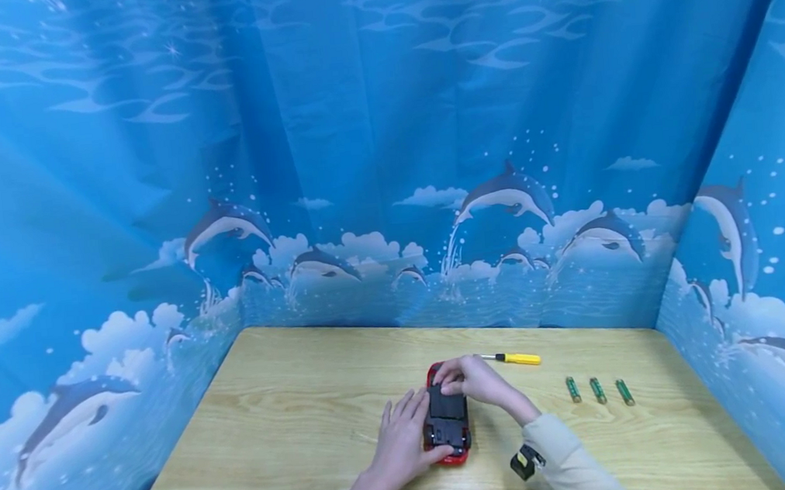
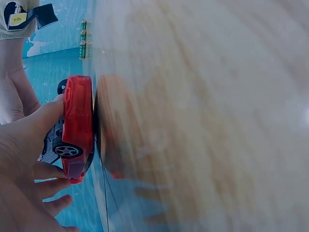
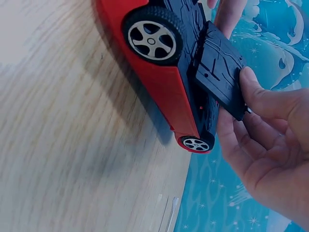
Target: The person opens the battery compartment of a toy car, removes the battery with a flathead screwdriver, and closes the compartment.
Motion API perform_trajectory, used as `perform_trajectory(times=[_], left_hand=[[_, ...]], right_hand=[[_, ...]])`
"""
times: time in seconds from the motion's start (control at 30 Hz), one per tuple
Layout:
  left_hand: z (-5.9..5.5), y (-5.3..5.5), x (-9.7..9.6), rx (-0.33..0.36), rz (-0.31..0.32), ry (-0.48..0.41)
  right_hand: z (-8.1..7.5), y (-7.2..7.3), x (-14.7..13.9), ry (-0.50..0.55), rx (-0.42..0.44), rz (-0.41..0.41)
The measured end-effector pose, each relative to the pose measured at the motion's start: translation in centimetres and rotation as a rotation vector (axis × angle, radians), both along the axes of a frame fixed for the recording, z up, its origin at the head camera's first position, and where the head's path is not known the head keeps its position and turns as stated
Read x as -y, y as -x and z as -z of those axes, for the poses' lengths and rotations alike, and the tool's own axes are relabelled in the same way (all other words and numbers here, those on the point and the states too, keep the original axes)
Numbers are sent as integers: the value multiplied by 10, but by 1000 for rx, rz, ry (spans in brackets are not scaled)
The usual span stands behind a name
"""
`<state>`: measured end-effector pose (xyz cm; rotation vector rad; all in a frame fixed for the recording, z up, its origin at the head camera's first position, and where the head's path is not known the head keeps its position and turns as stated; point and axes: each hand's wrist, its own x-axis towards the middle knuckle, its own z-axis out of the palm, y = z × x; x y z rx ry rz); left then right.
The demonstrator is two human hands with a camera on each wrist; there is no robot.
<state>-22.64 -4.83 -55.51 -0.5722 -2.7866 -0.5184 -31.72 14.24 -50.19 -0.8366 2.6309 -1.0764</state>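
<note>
A red toy car (image 1: pixel 457 459) lies upside down on the table, its black underside and wheels facing up. My left hand (image 1: pixel 400 440) holds it from the left, thumb on the near end and fingers along the side. With my right hand (image 1: pixel 476 380) I pinch the far edge of a black battery cover (image 3: pixel 222 67) between thumb and fingers. In the right wrist view this flat panel is tilted up from the underside, its far edge raised. The left wrist view shows the car's red body close above the tabletop, with the thumb (image 2: pixel 48 113) against it.
A screwdriver (image 1: pixel 522 359) with a yellow handle lies beyond the car, to the right. Three green batteries (image 1: pixel 597 390) stand apart in a row at the right of the wooden table (image 1: pixel 295 409). A blue dolphin-print curtain (image 1: pixel 371 161) encloses the back and sides.
</note>
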Motion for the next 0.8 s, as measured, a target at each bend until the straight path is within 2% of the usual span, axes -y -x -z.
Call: perform_trajectory(times=[0.23,0.4,0.63,0.8], left_hand=[[0,0,0,-1,-2,-3],[-1,-1,0,-8,-9,-2],[-3,-2,-3,5,-32,19],[-2,-1,-4,9,-40,43]], right_hand=[[2,-1,-1,37,30,-1],[3,-1,-1,21,19,-1],[6,-1,1,-1,-18,4],[8,-3,3,-67,-105,45]])
